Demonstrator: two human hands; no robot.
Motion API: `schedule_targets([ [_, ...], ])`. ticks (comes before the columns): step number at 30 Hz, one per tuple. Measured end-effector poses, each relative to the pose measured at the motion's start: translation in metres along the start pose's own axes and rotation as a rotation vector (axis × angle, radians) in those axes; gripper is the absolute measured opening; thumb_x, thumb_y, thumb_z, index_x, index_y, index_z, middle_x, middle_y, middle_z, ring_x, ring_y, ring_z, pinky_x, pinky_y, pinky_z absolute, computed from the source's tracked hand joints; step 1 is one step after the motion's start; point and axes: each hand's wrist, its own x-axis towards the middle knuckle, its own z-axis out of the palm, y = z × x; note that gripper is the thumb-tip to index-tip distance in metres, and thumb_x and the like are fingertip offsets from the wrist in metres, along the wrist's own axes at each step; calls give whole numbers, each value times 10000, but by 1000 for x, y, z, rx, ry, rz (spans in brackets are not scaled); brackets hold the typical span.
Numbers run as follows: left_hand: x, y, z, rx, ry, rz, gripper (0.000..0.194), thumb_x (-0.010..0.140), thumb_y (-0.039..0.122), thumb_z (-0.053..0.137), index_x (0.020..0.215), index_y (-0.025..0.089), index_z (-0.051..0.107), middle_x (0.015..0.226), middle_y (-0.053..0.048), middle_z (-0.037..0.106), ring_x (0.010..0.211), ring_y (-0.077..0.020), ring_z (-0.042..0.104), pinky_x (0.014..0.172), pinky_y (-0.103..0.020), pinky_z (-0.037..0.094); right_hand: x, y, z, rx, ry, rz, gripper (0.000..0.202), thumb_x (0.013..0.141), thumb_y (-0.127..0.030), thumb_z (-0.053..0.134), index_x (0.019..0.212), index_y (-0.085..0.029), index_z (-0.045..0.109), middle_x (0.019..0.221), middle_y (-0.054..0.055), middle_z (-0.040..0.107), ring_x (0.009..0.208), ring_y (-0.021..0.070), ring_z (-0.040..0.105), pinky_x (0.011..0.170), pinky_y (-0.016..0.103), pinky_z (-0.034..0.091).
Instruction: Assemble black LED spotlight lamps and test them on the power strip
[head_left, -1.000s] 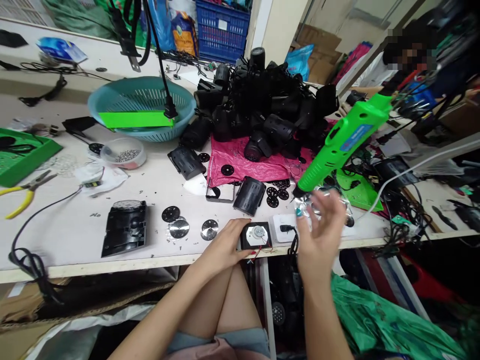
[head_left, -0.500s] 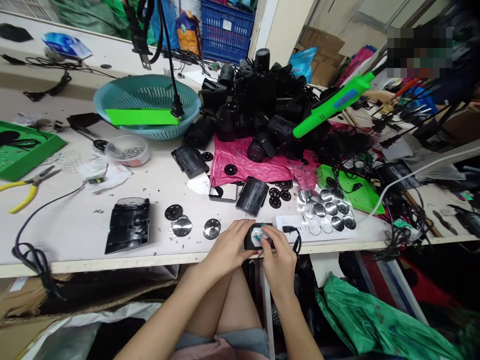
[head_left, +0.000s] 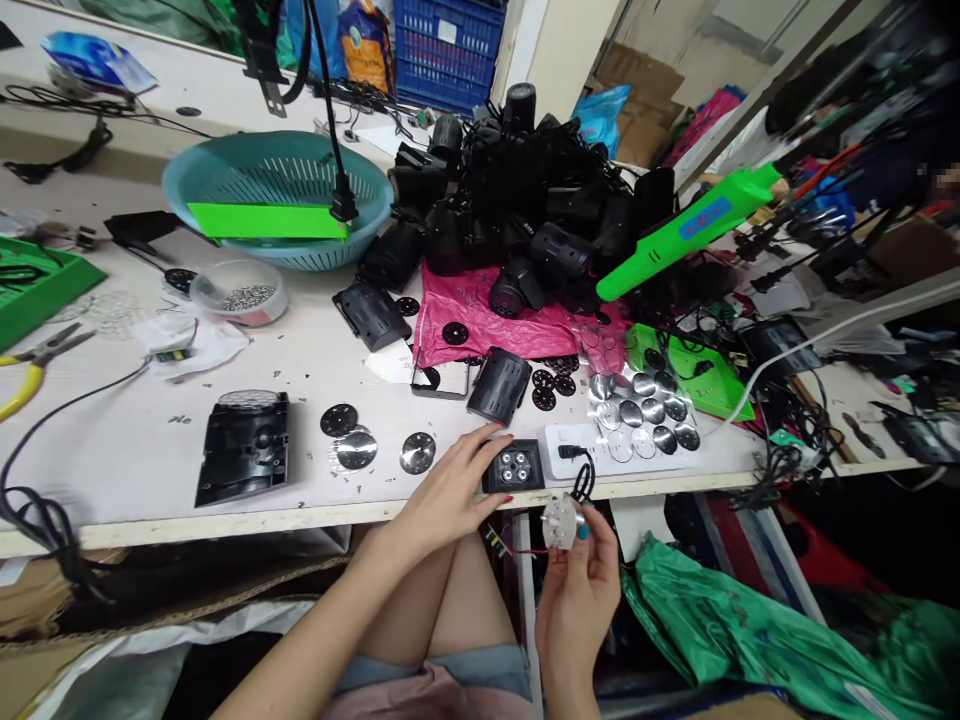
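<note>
At the table's front edge lies a black rectangular housing with several small round silvery spots inside. My left hand grips its left side between thumb and fingers. Off the edge, lower and to the right, my right hand pinches a small round part with a pale, whitish face. A red wire and a small circuit board hang below the housing; where the wire ends is hidden. Just right of the housing, a black plug with cable sits on a white power strip.
Black half shells and silvery discs lie to the left. Behind are a pink bag, a heap of black devices and a blue basket. A bright green handled tool hangs at right.
My right hand has moved down and right, away from the housing, with the round part in its fingers. The housing's inside now shows. My left hand stays on the housing.
</note>
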Motion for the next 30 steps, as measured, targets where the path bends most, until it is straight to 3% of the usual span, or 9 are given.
schedule_targets([
  [7,-5,0,1,-30,70,28,265,897,252,627,1141,238,523,1424,-115,501,1304,-256,494,1084,-453,438,-9,11,-8,-92,-73,25,284,924,-411,549,1153,-244,556,1134,82,690,907,197,706,669,284,570],
  [13,-3,2,1,-9,75,42,206,904,252,623,1108,227,601,1411,-111,510,1290,-251,503,1078,-428,441,-10,1,-3,-13,-94,95,346,895,-462,578,1160,-241,542,1141,96,701,916,215,712,665,302,570],
  [17,-2,1,1,-24,70,42,187,895,248,641,1080,223,621,1396,-110,505,1279,-247,501,1077,-423,430,-5,-1,-6,3,-87,62,376,871,-474,611,1146,-227,545,1124,108,707,932,224,712,687,317,574],
  [24,-1,0,1,-69,76,27,194,870,237,675,1057,238,625,1371,-92,513,1264,-253,508,1080,-450,420,18,-20,0,-88,-119,-103,278,855,-379,672,1065,-203,628,1071,98,734,1007,221,695,894,378,555],
  [27,-1,0,1,-77,71,40,227,869,223,672,1087,248,615,1375,-87,505,1277,-251,496,1089,-444,414,36,-29,11,-161,-213,-190,266,830,-364,698,1021,-183,660,1057,113,741,990,233,704,899,404,566],
  [30,-1,-1,2,-107,81,38,453,856,225,688,1271,276,515,1364,-90,516,1281,-254,492,1097,-459,412,52,-30,24,-252,-373,-259,249,841,-363,679,1006,-177,681,1092,118,725,986,235,704,889,415,581],
])
